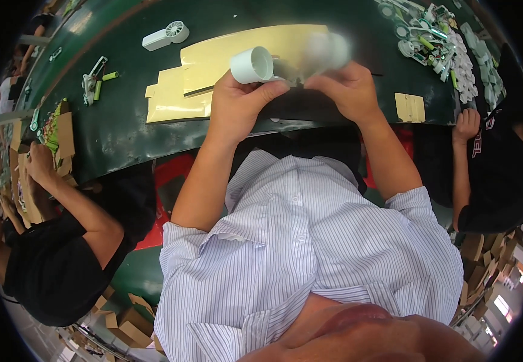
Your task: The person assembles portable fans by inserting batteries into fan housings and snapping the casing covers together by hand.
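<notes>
My left hand (pixel 240 99) is closed round a pale white-green, cup-shaped plastic part (pixel 246 66), its round opening tipped to the right. Its thumb points right, towards my other hand. My right hand (pixel 352 90) is closed on a white rounded plastic part (pixel 329 51), smeared by motion. Between my fingertips the two parts come close together; whether they touch, I cannot tell. Both hands are above a yellow sheet-like pad (pixel 213 54) lying on the dark green table (pixel 122 139).
A white handheld fan (pixel 165 36) lies beyond the pad. An opened fan frame (pixel 92 81) with a green battery (pixel 110 76) is to the left. At far right lies a heap of fan parts (pixel 427 42). Co-workers' arms (pixel 86 211) flank me. A small yellow pad (pixel 410 107) is near the edge.
</notes>
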A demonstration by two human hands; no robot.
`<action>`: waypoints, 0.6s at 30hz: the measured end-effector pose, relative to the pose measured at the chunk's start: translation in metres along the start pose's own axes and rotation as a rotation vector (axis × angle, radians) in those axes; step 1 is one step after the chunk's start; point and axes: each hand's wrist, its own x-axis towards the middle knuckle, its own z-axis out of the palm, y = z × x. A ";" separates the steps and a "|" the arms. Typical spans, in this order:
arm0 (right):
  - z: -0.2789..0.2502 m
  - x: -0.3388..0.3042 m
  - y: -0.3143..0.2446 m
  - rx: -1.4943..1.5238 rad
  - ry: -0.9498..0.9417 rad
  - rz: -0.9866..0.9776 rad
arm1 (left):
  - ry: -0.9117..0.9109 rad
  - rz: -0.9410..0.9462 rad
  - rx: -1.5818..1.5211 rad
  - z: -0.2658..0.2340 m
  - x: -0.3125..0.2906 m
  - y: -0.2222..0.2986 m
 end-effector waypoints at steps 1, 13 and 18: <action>-0.001 0.001 0.001 -0.002 0.001 0.003 | 0.000 -0.002 -0.003 0.001 0.000 -0.001; -0.006 0.007 0.001 -0.166 -0.057 -0.071 | 0.006 0.023 0.026 0.001 0.002 -0.004; -0.004 0.014 -0.001 -0.381 -0.095 -0.194 | -0.004 0.085 0.078 0.004 0.003 -0.005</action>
